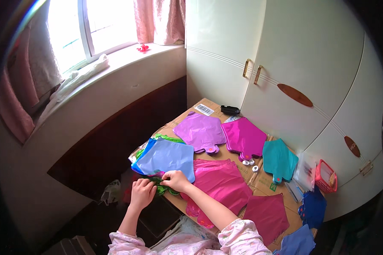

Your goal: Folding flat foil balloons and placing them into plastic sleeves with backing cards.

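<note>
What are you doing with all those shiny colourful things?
A person sits at a cardboard-covered table spread with flat foil balloons. Both hands, the left hand and the right hand, pinch a small green balloon at the table's near edge, beside a light blue balloon stack. Purple, magenta and teal balloons lie further back.

Probably a home: curtained window [93,25], cream wardrobe [293,63].

Small green foil balloon [161,187], flat and crumpled, pinched between left hand [142,192] and right hand [175,180] at the near left edge of the cardboard top, just near of the light blue balloon stack [168,157], mostly hidden by fingers.
</note>
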{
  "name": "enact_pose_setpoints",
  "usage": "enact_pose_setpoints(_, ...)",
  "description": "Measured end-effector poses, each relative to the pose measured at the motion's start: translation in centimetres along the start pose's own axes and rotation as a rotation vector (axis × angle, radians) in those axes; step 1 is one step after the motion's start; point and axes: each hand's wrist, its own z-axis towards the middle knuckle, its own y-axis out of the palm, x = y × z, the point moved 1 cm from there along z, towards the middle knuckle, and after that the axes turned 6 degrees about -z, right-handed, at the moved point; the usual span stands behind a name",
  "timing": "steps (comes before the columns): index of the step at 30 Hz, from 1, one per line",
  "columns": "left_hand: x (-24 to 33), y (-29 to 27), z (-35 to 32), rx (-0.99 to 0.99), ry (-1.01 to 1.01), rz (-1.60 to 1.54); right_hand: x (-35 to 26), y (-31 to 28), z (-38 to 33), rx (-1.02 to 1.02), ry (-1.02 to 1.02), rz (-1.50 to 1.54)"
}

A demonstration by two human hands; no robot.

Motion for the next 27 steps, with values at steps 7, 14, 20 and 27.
enact_pose_setpoints(7, -2.7, 1.2, 1.9, -0.172, -0.168, 0.168, 0.7, -0.1, 0.1, 0.06, 0.016, 0.085)
enact_pose_setpoints(14, -2.9, 2.1, 4.0, -0.41, -0.318, 0.236, 0.4, -7.7, 1.4, 0.483, 0.087, 0.631)
enact_pose_setpoints(20, -3.4, 2.3, 3.4, -0.402, -0.32, 0.228, -0.7, -23.2, -4.1, 0.962, 0.033, 0.725)
enact_pose_setpoints(27, 2.9, 1.1, 4.3, -0.104, -0.071, 0.036, -8.9, -33.9, -23.7, 1.289, 0.041, -0.306)
